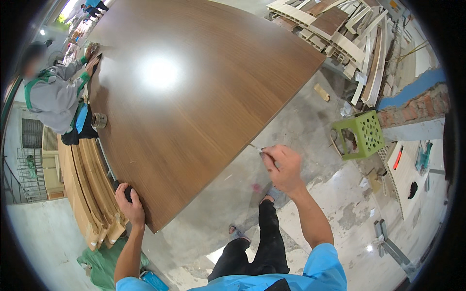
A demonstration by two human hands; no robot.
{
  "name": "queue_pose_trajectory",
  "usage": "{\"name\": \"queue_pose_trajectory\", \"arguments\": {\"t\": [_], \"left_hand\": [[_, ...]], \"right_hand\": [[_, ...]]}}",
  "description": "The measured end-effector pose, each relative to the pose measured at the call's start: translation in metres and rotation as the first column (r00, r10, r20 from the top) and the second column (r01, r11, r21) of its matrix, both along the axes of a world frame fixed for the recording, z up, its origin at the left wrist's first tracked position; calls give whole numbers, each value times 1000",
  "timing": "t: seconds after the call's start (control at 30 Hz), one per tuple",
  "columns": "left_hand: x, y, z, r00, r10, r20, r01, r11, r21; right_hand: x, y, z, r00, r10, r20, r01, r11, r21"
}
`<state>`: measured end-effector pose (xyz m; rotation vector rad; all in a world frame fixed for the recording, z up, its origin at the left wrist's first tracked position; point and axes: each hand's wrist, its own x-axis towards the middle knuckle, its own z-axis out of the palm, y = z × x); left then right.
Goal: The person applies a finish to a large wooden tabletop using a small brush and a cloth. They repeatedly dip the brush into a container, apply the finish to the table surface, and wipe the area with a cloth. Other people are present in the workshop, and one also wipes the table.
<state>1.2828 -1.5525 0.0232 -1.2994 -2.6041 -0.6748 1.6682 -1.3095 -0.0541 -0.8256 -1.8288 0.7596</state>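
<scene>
Before the person, above the concrete floor (204,242), lies a wide wood-grain panel (208,97); its far end is cut off by the upper border, a bright reflection whitens part of its face, and its support is hidden beneath it. Just outside the panel's near right edge, the right hand (284,167) is closed in a pinch, thumb against fingers, upon a small thin piece (257,148), mostly covered by the fingertips, its pale end directed toward that edge. The right forearm rises from below, bent at the elbow. At the panel's left edge, close to the near corner, the left hand (130,206) is curled about a dark object (128,194), too covered to identify; whether it is firmly gripped cannot be told. The left forearm is nearly upright. Farther along the panel's left edge sits a round, ring-like item (99,121); beyond it, a co-worker (56,102) has both hands at the edge. Left of the panel stand long brown strips (87,184); to its right, a green stool (359,136); beyond its far right corner, heaped boards (349,39), individually hard to separate.
</scene>
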Motion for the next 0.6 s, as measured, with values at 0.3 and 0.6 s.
{"name": "queue_pose_trajectory", "arguments": {"t": [0.3, 0.6], "left_hand": [[-7, -8, -1, 995, 67, -76, -73, 994, -80], [-13, -10, -7, 988, 156, 4, -155, 983, -102]], "right_hand": [[30, 60, -13, 958, -277, -76, 262, 951, -163], [81, 168, -16, 852, -513, -105, 462, 831, -310]]}}
